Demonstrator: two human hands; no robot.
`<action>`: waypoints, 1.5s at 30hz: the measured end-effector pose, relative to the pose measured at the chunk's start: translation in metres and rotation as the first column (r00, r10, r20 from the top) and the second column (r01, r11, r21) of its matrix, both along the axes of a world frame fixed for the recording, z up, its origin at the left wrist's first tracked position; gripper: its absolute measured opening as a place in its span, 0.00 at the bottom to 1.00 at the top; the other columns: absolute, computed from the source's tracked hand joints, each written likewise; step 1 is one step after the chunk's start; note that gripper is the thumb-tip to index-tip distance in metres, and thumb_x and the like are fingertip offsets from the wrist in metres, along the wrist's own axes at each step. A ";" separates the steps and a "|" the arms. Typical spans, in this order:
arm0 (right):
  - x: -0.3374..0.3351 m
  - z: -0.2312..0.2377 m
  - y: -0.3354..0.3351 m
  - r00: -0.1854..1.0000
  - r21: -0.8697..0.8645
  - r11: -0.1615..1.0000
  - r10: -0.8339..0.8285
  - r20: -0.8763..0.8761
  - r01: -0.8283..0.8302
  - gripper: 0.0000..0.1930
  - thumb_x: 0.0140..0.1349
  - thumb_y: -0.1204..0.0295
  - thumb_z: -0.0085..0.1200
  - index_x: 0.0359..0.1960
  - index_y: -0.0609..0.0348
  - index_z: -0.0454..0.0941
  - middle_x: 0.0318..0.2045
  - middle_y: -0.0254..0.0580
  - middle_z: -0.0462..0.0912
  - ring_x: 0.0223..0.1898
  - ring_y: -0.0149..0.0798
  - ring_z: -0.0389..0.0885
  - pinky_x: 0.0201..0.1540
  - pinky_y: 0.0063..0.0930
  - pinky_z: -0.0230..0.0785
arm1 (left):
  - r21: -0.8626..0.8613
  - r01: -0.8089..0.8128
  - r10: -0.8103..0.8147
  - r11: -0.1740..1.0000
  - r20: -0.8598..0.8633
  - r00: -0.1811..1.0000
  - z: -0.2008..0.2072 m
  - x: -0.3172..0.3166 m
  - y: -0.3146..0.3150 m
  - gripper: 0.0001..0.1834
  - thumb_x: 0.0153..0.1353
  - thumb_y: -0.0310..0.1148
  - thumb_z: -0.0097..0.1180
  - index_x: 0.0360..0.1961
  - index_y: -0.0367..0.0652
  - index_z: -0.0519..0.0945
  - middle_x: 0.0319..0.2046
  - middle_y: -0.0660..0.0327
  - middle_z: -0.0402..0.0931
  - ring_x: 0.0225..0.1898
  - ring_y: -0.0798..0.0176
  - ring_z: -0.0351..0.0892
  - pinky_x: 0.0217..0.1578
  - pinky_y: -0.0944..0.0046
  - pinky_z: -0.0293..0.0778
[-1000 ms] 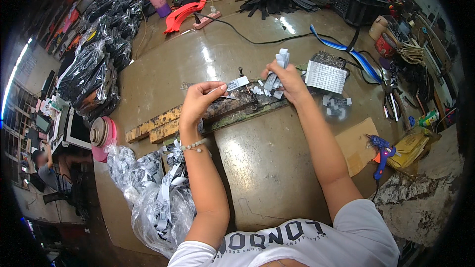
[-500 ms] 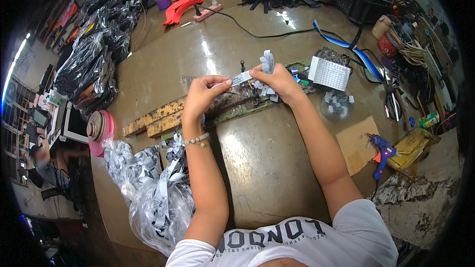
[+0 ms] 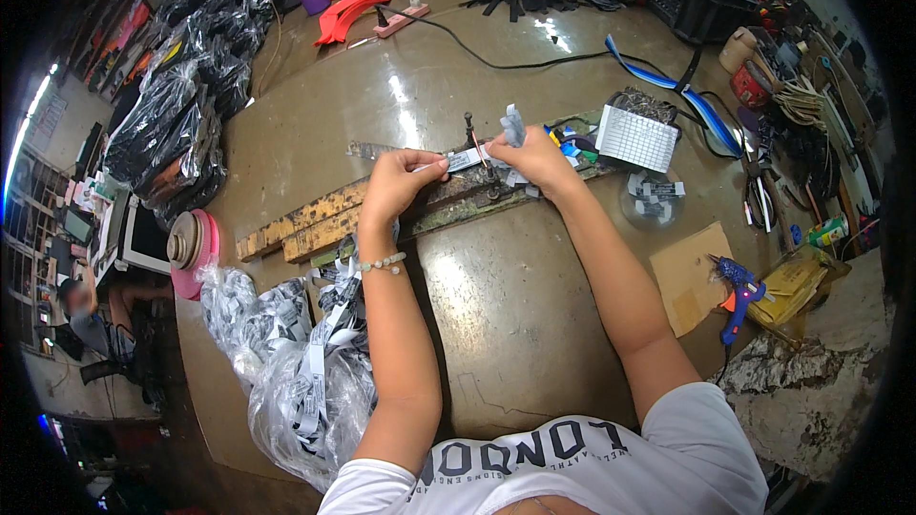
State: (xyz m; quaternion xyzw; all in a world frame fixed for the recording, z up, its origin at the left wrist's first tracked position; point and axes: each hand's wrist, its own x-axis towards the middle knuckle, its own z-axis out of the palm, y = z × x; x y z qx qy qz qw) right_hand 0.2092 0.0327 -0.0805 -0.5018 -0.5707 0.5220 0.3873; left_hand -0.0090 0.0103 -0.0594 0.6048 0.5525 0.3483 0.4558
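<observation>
A printed white label strip (image 3: 466, 159) is stretched between my hands, level with a thin orange wire (image 3: 478, 145) strung by dark bolts. My left hand (image 3: 401, 183) pinches the strip's left end. At its right end my right hand (image 3: 536, 162) grips the strip, with a folded grey-white bunch (image 3: 513, 124) of it standing up above the fingers. Beneath both hands lies a worn yellow-and-black wooden bar (image 3: 315, 229) on the table. Small cut label pieces (image 3: 513, 179) lie below my right fingers, partly hidden by the hand.
Clear plastic bags of label strips (image 3: 315, 381) lie by my left forearm. To the right are a white gridded box (image 3: 636, 140), a round clear container (image 3: 653, 200), cardboard (image 3: 689, 277) and a blue glue gun (image 3: 737, 296). A black cable (image 3: 496, 65) crosses the far table. A person (image 3: 91, 319) sits far left.
The strip has come down slightly and now meets the wire between my hands. My left hand has shifted a little right and lower; my right hand stays gripping near the bolts.
</observation>
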 end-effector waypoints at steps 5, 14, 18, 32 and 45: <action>0.016 0.013 0.005 0.984 0.111 0.992 -0.081 0.158 0.064 0.12 0.49 0.66 0.60 0.29 0.64 0.80 0.24 0.38 0.79 0.27 0.28 0.74 0.32 0.21 0.65 | 0.017 -0.034 0.033 0.999 0.083 0.996 0.017 -0.001 -0.007 0.13 0.53 0.31 0.61 0.35 0.31 0.80 0.26 0.60 0.80 0.27 0.74 0.75 0.30 0.75 0.68; 0.004 0.048 -0.016 0.969 0.032 0.986 0.165 -0.185 -0.162 0.19 0.47 0.55 0.64 0.28 0.59 0.79 0.21 0.30 0.75 0.23 0.24 0.68 0.26 0.19 0.59 | 0.110 -0.022 0.013 0.994 0.075 0.997 0.061 0.016 -0.028 0.13 0.54 0.32 0.60 0.34 0.30 0.79 0.26 0.60 0.79 0.29 0.72 0.76 0.34 0.73 0.70; 0.004 0.046 -0.015 0.924 -0.021 0.979 0.184 -0.335 -0.203 0.17 0.45 0.60 0.66 0.27 0.60 0.79 0.21 0.30 0.76 0.23 0.24 0.69 0.27 0.18 0.59 | 0.114 0.008 -0.022 0.993 0.116 0.993 0.062 0.019 -0.030 0.14 0.53 0.33 0.61 0.35 0.32 0.79 0.26 0.61 0.79 0.28 0.74 0.74 0.31 0.75 0.67; 0.039 0.033 0.004 0.967 -0.061 0.998 -0.002 -0.254 -0.014 0.10 0.48 0.69 0.64 0.27 0.60 0.77 0.22 0.31 0.76 0.21 0.22 0.70 0.23 0.15 0.63 | -0.073 0.022 -0.018 0.997 0.047 0.999 0.040 0.005 -0.017 0.12 0.56 0.36 0.58 0.34 0.37 0.80 0.21 0.71 0.75 0.15 0.82 0.56 0.15 0.78 0.49; 0.038 0.014 0.011 0.967 -0.173 0.984 0.004 -0.255 -0.050 0.10 0.48 0.70 0.63 0.27 0.62 0.76 0.19 0.28 0.72 0.19 0.21 0.65 0.20 0.14 0.56 | -0.113 -0.033 0.042 0.993 0.075 0.996 0.008 0.006 0.000 0.10 0.55 0.35 0.59 0.30 0.38 0.81 0.19 0.72 0.73 0.15 0.81 0.55 0.15 0.77 0.48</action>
